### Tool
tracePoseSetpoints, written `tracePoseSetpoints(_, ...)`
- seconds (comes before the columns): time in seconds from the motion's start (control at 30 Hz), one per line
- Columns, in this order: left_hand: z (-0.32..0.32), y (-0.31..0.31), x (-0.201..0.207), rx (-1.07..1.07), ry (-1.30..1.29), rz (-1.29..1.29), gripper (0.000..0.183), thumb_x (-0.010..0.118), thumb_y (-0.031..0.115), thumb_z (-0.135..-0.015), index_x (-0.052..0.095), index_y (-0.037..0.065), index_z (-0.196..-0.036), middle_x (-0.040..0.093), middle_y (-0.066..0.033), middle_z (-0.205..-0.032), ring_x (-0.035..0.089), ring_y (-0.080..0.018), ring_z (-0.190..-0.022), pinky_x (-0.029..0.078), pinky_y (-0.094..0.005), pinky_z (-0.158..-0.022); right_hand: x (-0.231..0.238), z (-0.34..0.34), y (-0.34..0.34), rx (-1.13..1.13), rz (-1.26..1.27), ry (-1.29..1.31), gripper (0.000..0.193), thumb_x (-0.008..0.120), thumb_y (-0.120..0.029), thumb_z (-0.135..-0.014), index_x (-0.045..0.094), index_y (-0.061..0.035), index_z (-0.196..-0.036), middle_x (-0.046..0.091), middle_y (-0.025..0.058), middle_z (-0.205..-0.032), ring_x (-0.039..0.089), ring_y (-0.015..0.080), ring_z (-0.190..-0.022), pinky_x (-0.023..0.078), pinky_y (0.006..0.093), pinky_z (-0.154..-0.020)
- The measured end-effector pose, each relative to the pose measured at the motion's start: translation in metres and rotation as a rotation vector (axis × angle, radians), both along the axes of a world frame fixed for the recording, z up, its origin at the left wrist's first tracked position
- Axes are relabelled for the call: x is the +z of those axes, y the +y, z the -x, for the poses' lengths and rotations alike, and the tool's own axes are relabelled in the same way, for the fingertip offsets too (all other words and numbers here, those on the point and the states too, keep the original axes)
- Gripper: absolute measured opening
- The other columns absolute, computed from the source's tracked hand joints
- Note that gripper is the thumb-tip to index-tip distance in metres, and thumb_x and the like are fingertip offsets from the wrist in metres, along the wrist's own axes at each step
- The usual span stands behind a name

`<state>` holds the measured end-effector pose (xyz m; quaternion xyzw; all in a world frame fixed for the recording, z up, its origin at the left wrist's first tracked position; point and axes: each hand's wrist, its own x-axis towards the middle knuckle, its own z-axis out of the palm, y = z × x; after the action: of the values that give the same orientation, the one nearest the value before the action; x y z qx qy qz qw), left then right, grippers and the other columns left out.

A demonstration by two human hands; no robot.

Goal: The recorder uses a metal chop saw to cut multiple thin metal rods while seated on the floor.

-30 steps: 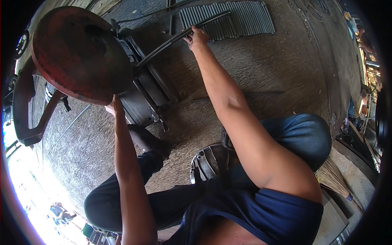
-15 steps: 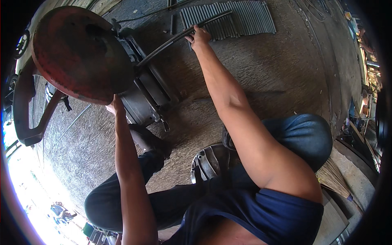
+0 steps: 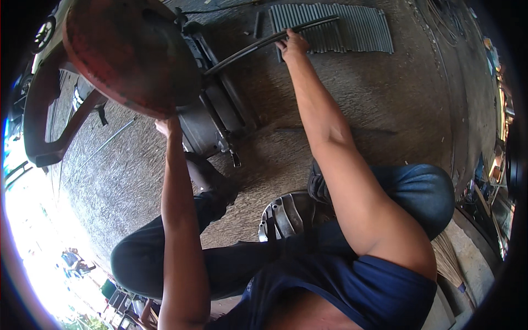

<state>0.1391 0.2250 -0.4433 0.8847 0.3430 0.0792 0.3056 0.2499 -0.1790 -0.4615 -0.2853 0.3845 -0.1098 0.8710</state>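
A cut-off saw with a worn red round blade guard [image 3: 124, 60] and a thick dark handle [image 3: 47, 151] stands at the upper left. Long thin metal rods [image 3: 247, 52], lying side by side, run from its clamp [image 3: 217, 118] toward the upper right. My right hand [image 3: 294, 45] is closed around these rods near their outer end. Below the lower rim of the guard, my left hand [image 3: 168, 127] looks closed, its fingers partly hidden; what it grips cannot be made out. Beyond my right hand lies a row of cut metal tubes [image 3: 357, 30] on the floor.
A ribbed metal casting [image 3: 283, 217] sits on the floor between my legs. A straw broom [image 3: 448, 258] leans at the lower right. A short dark bar [image 3: 257, 25] lies near the tubes, and another thin bar [image 3: 352, 131] rests on the rough concrete floor [image 3: 264, 159].
The view has shifted, so the saw, tubes and rods appear farther right. Both hands stay at the same places on the rods and by the guard.
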Motion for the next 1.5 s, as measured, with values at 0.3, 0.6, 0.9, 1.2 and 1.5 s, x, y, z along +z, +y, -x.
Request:
tracePoseSetpoints(0.3, 0.000, 0.001, -0.002, -0.019, -0.049, 0.083, 0.050, 0.074, 0.035, -0.075, 0.069, -0.002, -0.108, 0.071, -0.0149, -0.100, 0.064, -0.0209, -0.093, 0.046, -0.0341, -0.087, -0.003, -0.002, -0.002, -0.055, -0.013, -0.001, 0.015, 0.056, -0.006, -0.093, 0.054, 0.0026, -0.104, 0.062, 0.0138, -0.097, 0.067, 0.0339, -0.085, 0.056, 0.0487, -0.081)
tracePoseSetpoints(0.6, -0.003, 0.020, -0.032, 0.065, -0.054, 0.105, 0.059, 0.077, 0.038, -0.071, 0.064, -0.002, -0.112, 0.067, -0.0162, -0.106, 0.060, -0.0246, -0.099, 0.045, -0.0373, -0.090, 0.001, -0.001, -0.002, -0.022, 0.012, 0.022, 0.018, 0.054, -0.007, -0.094, 0.052, 0.0000, -0.111, 0.062, 0.0137, -0.100, 0.065, 0.0346, -0.092, 0.055, 0.0505, -0.084)
tracePoseSetpoints(0.9, -0.003, 0.015, -0.030, 0.024, -0.164, 0.134, 0.046, 0.076, 0.033, -0.074, 0.070, 0.000, -0.106, 0.071, -0.0115, -0.101, 0.064, -0.0198, -0.092, 0.047, -0.0344, -0.085, 0.001, 0.001, 0.002, -0.079, 0.016, 0.040, 0.016, 0.056, -0.005, -0.092, 0.055, -0.0002, -0.107, 0.064, 0.0114, -0.097, 0.066, 0.0317, -0.085, 0.054, 0.0503, -0.083)
tracePoseSetpoints(1.2, -0.003, 0.009, -0.013, -0.034, -0.096, 0.095, 0.051, 0.072, 0.040, -0.075, 0.069, 0.002, -0.109, 0.070, -0.0126, -0.107, 0.064, -0.0245, -0.100, 0.047, -0.0360, -0.089, 0.004, 0.002, 0.005, -0.078, 0.060, 0.050, 0.012, 0.055, -0.008, -0.093, 0.059, -0.0013, -0.103, 0.064, 0.0104, -0.097, 0.067, 0.0273, -0.084, 0.053, 0.0481, -0.083)
tracePoseSetpoints(1.5, -0.008, 0.012, -0.013, -0.056, 0.001, 0.074, 0.055, 0.069, 0.045, -0.076, 0.068, 0.003, -0.111, 0.070, -0.0131, -0.106, 0.064, -0.0240, -0.096, 0.046, -0.0371, -0.086, 0.006, 0.002, 0.007, -0.088, 0.138, 0.109, 0.010, 0.056, -0.006, -0.093, 0.061, 0.0023, -0.097, 0.064, 0.0120, -0.094, 0.067, 0.0255, -0.082, 0.055, 0.0484, -0.080)
